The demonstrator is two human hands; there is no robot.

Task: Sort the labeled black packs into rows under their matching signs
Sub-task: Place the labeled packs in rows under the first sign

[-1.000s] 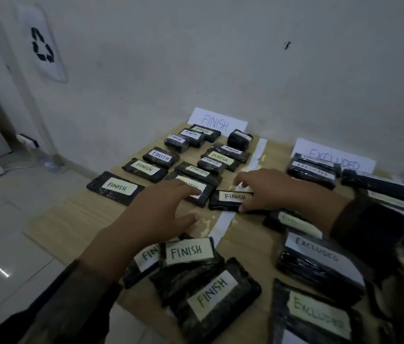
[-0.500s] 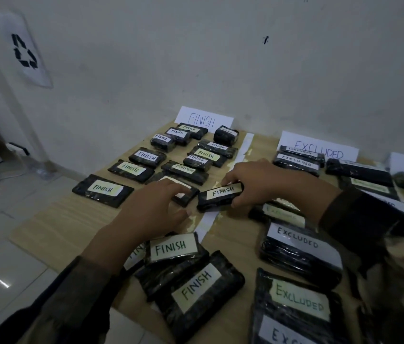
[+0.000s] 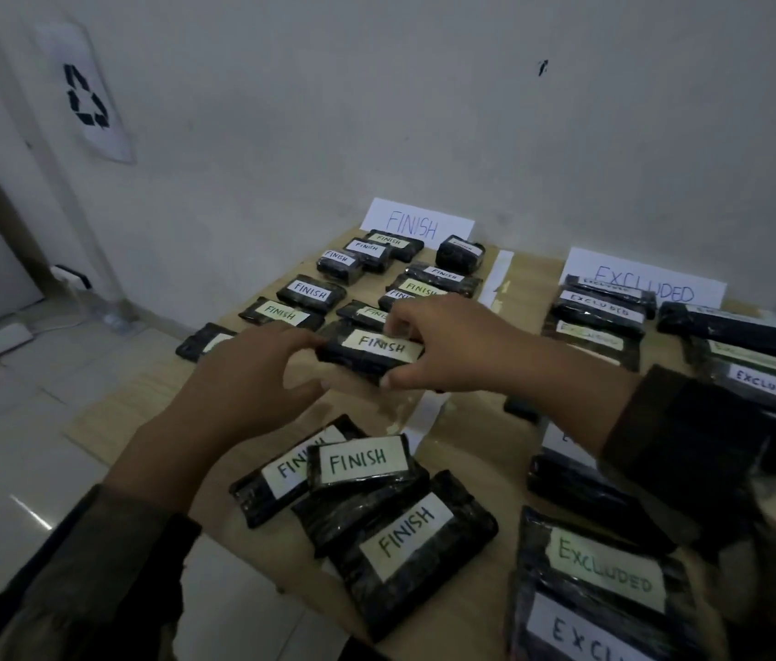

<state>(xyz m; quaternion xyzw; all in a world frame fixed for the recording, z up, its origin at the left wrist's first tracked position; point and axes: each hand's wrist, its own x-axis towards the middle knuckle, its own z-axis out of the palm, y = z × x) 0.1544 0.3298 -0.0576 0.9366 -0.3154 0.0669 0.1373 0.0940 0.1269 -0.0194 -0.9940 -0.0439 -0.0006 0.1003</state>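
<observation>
Right hand (image 3: 462, 345) lifts FINISH pack (image 3: 378, 350) left off white strip (image 3: 495, 279); left hand (image 3: 243, 379) now holds its other end.

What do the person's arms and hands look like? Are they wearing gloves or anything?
No gloves: the left hand and the right hand are both bare, and I can see no rings or watch. Both arms are covered by long sleeves of dark, brownish cloth. The left sleeve and the right sleeve each end at the wrist.

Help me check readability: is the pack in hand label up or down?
Label up. The pack shows its white FINISH label to the camera, pinched by the right hand, left hand at its end.
</observation>
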